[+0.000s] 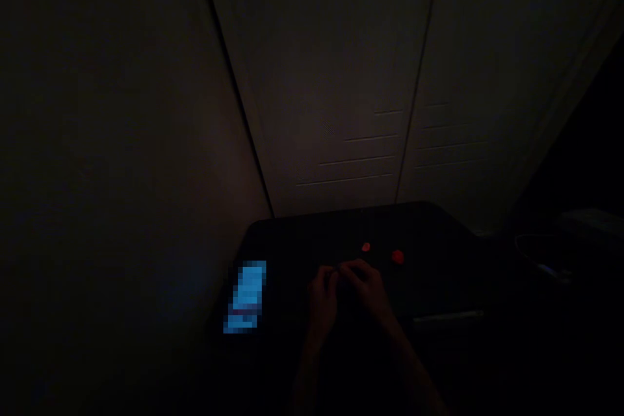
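Observation:
Both hands meet over the dark table (302,240), fingertips close together. My left hand (323,286) is closed, its thumb and fingers pinched around something too small and dark to name. From the other side, my right hand (365,279) is also closed, with its fingers bent toward the same spot. Just beyond the hands lies a small flat reddish-orange piece (365,247). A rounder red lump (398,257) sits to the right of it, apart from the hands.
A lit screen (248,292), blurred into blocks, lies at the table's left side. Pale panels (322,78) rise behind the table. A thin light strip (448,318) shows along the front right edge. At the far right a cable (519,247) is faintly visible in the dark.

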Tool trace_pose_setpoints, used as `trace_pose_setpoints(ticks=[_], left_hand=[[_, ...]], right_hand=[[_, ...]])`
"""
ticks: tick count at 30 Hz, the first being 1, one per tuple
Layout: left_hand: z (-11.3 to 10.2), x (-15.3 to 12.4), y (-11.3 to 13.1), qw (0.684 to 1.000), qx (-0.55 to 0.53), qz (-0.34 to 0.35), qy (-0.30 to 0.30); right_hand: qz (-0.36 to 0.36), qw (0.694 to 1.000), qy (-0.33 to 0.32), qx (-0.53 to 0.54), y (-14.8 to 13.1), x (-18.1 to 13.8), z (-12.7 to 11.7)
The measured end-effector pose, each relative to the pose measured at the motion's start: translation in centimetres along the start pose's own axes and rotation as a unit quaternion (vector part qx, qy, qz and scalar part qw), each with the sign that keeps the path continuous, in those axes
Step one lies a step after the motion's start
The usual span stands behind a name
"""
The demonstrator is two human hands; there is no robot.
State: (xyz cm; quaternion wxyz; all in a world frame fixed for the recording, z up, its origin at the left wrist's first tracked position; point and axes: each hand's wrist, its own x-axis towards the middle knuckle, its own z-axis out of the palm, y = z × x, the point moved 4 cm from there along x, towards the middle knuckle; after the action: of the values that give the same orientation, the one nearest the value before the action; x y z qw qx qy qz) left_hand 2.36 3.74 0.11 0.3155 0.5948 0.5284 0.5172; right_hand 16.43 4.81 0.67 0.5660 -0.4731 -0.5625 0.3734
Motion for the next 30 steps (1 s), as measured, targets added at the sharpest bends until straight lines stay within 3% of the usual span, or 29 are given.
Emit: trace_pose_setpoints(ticks=[8,20,27,30], left_hand=[[-0.1,0.0,0.1,1.000,0.023,0.004,0.001],[0.2,-0.1,0.1,1.000,0.020,-0.010,-0.015],[0.0,0.0,0.2,1.000,0.012,-0.007,0.006],[0.0,0.0,0.2,1.000,0.008,-0.006,0.007]], right_hand=[[-0.037,0.999,-0.024,0.007,-0.5,0.0,0.6],[0.006,1.000,0.007,-0.003,-0.2,-0.1,0.3],[-0.019,1.000,-0.001,0.008,-1.2,-0.2,0.4],[0.003,1.000,0.009,0.009,-0.8,-0.1,0.3]])
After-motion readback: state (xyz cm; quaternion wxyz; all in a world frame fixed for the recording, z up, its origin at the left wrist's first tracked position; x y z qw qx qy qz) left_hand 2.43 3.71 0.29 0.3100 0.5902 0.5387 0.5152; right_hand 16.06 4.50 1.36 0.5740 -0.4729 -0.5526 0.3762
